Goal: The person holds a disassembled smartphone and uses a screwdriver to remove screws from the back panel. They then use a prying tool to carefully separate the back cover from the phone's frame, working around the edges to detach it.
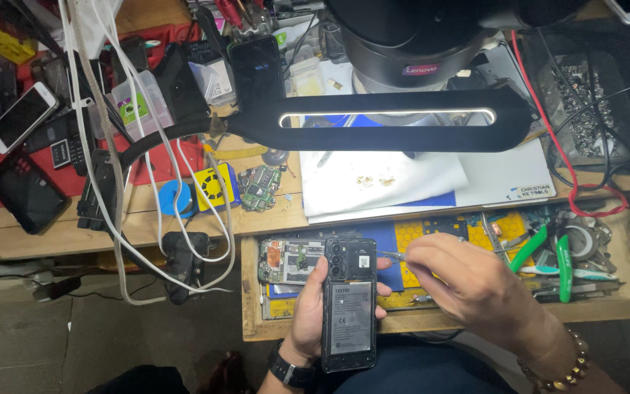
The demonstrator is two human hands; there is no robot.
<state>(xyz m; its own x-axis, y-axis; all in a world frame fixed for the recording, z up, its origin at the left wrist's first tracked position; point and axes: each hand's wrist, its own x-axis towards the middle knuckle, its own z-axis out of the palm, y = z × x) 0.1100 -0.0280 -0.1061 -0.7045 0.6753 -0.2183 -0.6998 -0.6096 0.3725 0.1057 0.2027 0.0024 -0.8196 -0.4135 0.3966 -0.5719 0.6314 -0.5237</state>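
Observation:
My left hand (pixel 308 310) grips a black smartphone (pixel 349 303) with its back cover off, showing the camera block and the battery. It is held upright over the open drawer. My right hand (pixel 468 288) pinches thin metal tweezers (pixel 394 256), whose tip points at the phone's upper right corner next to the camera block. A black watch sits on my left wrist and a bead bracelet on my right.
The wooden drawer (pixel 257 332) holds another opened phone (pixel 289 260), a blue and yellow mat (pixel 432 233) and green-handled pliers (pixel 564 255). A black desk lamp (pixel 388 118) spans the bench above white paper (pixel 380 182). Circuit boards (pixel 259 187), phones (pixel 20 115) and white cables (pixel 122 211) lie at left.

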